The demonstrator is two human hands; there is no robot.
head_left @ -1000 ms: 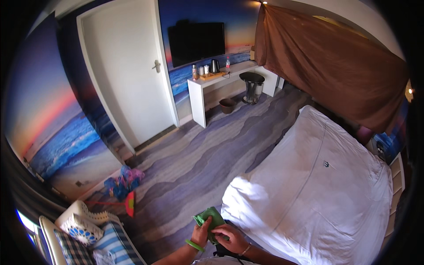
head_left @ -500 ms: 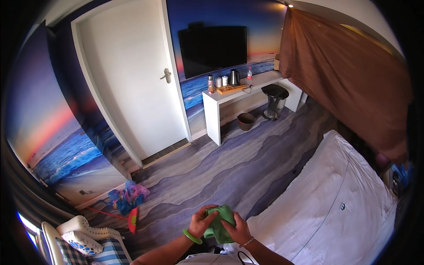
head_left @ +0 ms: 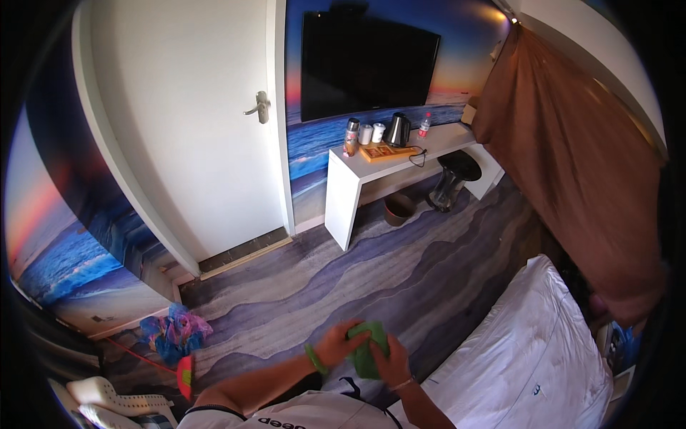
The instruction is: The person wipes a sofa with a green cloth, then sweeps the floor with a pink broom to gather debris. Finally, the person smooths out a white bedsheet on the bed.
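Observation:
A folded green cloth point(head_left: 365, 360) is held between both my hands in front of my body. My left hand point(head_left: 336, 345), with a light green bangle on its wrist, grips the cloth's left and upper side. From the right, my right hand point(head_left: 392, 365) has its fingers closed round the other side; a thin bracelet shows on that wrist. Motion blurs the fingers a little, and the folds hide part of them.
A bed with a white sheet point(head_left: 514, 343) lies at right. Ahead, a white desk point(head_left: 343, 207) bears a kettle point(head_left: 398, 130), cups and bottles; below are a stool point(head_left: 455, 171) and bin point(head_left: 398, 209). Plastic bags point(head_left: 175, 330), a red broom point(head_left: 185, 377) and an armchair point(head_left: 107, 393) stand left.
The desk and door appear larger and nearer, and the bed and armchair have shifted in view. Both hands keep hold of the cloth, which looks more compactly bunched.

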